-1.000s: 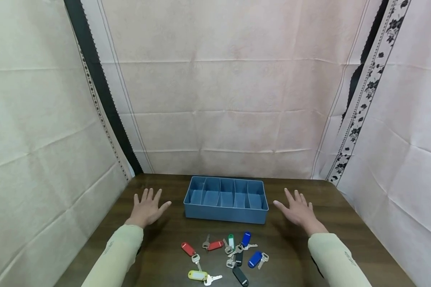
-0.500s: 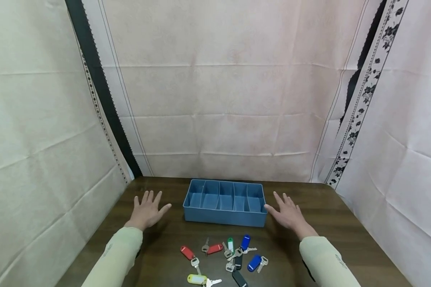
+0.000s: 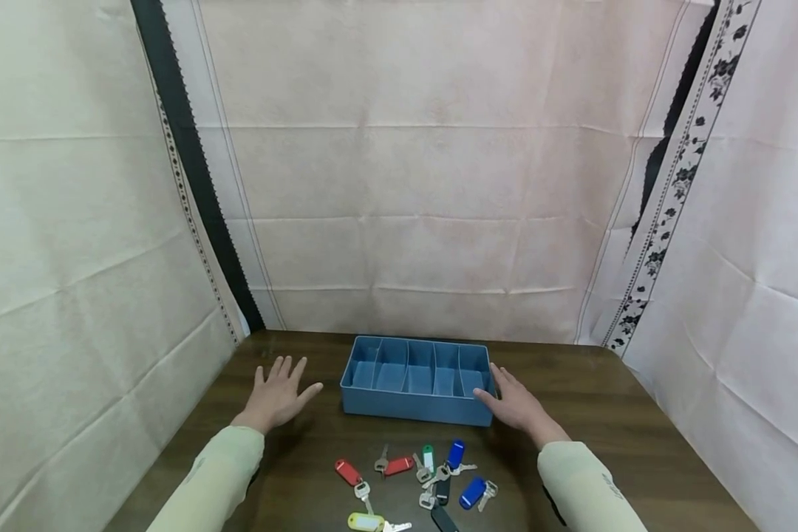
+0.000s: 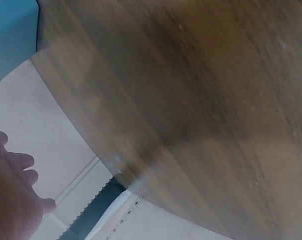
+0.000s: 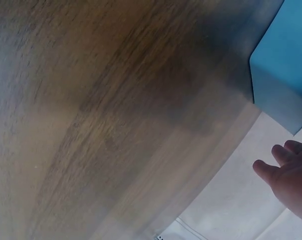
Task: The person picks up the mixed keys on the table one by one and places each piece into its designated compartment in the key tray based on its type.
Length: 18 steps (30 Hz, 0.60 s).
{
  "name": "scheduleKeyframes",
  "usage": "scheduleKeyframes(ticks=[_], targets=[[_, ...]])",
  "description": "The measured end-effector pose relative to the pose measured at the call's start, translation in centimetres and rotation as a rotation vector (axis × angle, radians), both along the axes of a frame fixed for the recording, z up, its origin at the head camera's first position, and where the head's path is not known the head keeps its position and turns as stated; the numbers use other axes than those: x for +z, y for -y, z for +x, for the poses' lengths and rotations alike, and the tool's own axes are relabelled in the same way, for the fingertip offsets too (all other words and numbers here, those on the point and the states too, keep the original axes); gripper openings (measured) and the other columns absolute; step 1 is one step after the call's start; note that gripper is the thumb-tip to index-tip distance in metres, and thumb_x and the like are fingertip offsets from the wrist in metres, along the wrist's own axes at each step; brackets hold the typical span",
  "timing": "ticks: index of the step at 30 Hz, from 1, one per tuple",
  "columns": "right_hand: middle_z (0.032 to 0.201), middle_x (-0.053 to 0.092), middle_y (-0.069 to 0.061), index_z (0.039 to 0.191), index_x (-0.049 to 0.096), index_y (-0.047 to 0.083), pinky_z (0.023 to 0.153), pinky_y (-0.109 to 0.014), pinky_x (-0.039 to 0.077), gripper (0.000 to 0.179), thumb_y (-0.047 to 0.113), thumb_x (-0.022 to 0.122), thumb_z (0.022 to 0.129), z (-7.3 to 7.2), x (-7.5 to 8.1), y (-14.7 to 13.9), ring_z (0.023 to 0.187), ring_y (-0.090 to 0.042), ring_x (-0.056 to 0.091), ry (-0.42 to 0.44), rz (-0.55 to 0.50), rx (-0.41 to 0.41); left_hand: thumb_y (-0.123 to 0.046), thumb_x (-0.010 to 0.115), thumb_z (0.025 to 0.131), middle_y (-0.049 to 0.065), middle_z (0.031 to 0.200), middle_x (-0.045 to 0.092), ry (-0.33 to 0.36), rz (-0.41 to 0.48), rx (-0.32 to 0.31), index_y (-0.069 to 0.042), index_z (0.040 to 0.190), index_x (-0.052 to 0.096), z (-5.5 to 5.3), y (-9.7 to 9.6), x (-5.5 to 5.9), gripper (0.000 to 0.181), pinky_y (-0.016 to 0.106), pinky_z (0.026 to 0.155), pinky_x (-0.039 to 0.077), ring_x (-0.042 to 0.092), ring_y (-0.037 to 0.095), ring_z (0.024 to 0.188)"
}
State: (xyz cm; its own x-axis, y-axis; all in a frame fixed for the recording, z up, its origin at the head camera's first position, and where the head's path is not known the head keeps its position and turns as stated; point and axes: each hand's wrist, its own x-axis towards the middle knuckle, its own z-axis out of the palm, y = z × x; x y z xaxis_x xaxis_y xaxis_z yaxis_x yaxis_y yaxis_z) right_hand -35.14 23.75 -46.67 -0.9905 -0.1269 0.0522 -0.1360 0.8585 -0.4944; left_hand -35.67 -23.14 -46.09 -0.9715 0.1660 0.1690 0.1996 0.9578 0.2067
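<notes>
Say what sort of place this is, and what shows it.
Probably a screened-off tabletop workspace: pale cloth closes in three sides of a brown table, which bears a blue divided tray and keys with coloured tags.

- Two arms reach forward and slant inward, the left sleeve (image 3: 209,476) and the right sleeve (image 3: 588,484) both pale green.
- The left hand (image 3: 274,400) is spread, back upward, its fingers straight and fanned forward, the left thumb (image 3: 311,392) angled out toward the right.
- The right hand (image 3: 517,408) has its fingers extended forward and leftward, closer together, the right thumb (image 3: 485,400) stretched apart from them.
- The hands are well apart.
</notes>
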Motion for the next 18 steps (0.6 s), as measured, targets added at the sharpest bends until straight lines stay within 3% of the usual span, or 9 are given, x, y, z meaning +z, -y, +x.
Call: scheduleKeyframes(ticks=[9,18], targets=[[0.155,0.029,-0.03,0.155,0.021,-0.003,0.109,-0.065,0.027,0.093,0.062,0.051,0.096,0.02,-0.19,0.44,0.14,-0.05,0.029,0.039,-0.008,-0.016,-0.064,0.039,0.099,0.032,0.155,0.026,0.012,-0.005,-0.022,-0.002,0.155,0.03,0.33,-0.27,-0.32,0.084,0.073,0.11,0.003,0.015,0.048,0.146],[0.155,0.027,-0.031,0.156,0.017,-0.002,0.108,-0.066,0.028,0.088,0.053,0.053,0.099,0.49,0.19,0.75,0.139,-0.052,0.029,0.077,-0.062,-0.022,-0.064,0.042,0.098,0.032,0.154,0.028,0.016,0.016,-0.035,-0.002,0.154,0.032,0.92,-0.26,-0.48,0.084,0.072,0.111,0.006,0.017,0.049,0.145]])
